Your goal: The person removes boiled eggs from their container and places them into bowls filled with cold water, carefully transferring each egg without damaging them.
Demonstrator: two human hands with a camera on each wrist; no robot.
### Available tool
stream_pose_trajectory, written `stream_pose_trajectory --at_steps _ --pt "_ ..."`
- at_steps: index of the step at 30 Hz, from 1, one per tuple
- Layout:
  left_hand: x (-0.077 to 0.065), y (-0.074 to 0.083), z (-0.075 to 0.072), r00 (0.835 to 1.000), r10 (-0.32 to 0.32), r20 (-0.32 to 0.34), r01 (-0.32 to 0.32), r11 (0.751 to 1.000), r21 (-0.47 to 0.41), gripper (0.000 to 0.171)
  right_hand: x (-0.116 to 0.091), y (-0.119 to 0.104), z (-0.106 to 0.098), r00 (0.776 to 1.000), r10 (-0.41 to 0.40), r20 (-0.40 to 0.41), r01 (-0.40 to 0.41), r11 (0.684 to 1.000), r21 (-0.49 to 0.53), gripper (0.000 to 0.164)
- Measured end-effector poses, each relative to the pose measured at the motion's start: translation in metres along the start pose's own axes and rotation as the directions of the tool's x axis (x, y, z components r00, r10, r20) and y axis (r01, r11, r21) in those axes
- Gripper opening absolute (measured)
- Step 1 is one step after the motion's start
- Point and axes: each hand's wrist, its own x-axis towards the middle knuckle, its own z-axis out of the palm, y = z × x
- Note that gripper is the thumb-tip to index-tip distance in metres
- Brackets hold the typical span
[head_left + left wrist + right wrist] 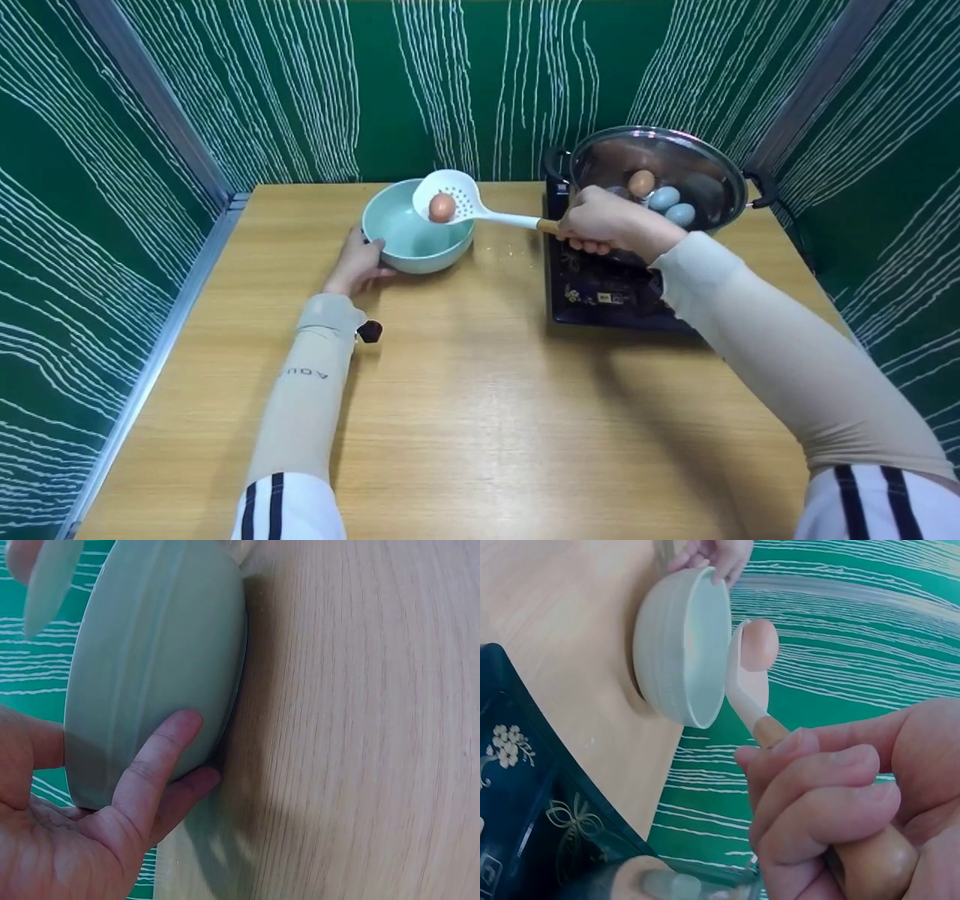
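Green panels with wavy white lines (480, 90) close in the back and both sides of a wood-grained bench (480, 420). Over its right half, the right hand (606, 219) grips the wooden handle of a white slotted ladle (514, 219), fingers curled round it. From that hand the ladle reaches leftward across the gap between cooktop and bowl, its head carrying one brown egg (442, 208) over the back right rim of the pale green bowl (424, 264); whether ladle and rim touch, I cannot tell. At the bowl's left, the left hand (356, 259) holds it, thumb hooked on the rim, fingers against the outer wall. The bowl stands upright near the bench's back edge, well in from the left edge. Just beneath and beyond the right hand, the black cooktop (600, 311) bears a two-handled pot (739, 169), inside which show another brown egg (642, 184) and two bluish eggs (680, 215). Wood spreads broadly from bowl and cooktop toward the person, between the two forearms.
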Motion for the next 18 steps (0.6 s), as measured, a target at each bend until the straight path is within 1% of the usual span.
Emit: stream_pose_trajectory --at_steps 4,8,12,15,18 --pt "0.000 -0.001 -0.001 1.000 0.024 0.010 -0.024 1.000 0.004 0.066 0.010 0.003 0.011 1.000 -0.014 -0.025 0.013 1.000 -0.017 0.020" --pt "-0.001 -0.001 -0.001 0.999 0.032 0.014 -0.031 0.999 -0.009 0.066 0.019 0.006 0.022 0.998 -0.035 -0.061 0.032 0.998 -0.046 0.019" --pt "0.000 -0.002 -0.001 1.000 0.028 0.011 -0.027 1.000 -0.012 0.066 0.025 0.006 0.030 0.996 -0.049 -0.077 0.044 0.997 -0.065 0.023" --pt "0.000 -0.002 -0.001 1.000 0.018 0.010 -0.018 1.000 -0.011 0.066 0.029 0.005 0.034 0.996 -0.062 -0.068 0.058 0.996 -0.070 0.025" --pt "0.000 -0.001 0.000 1.000 0.009 0.010 -0.009 1.000 -0.015 0.067 0.033 0.005 0.036 0.994 -0.073 -0.077 0.066 0.993 -0.097 0.027"
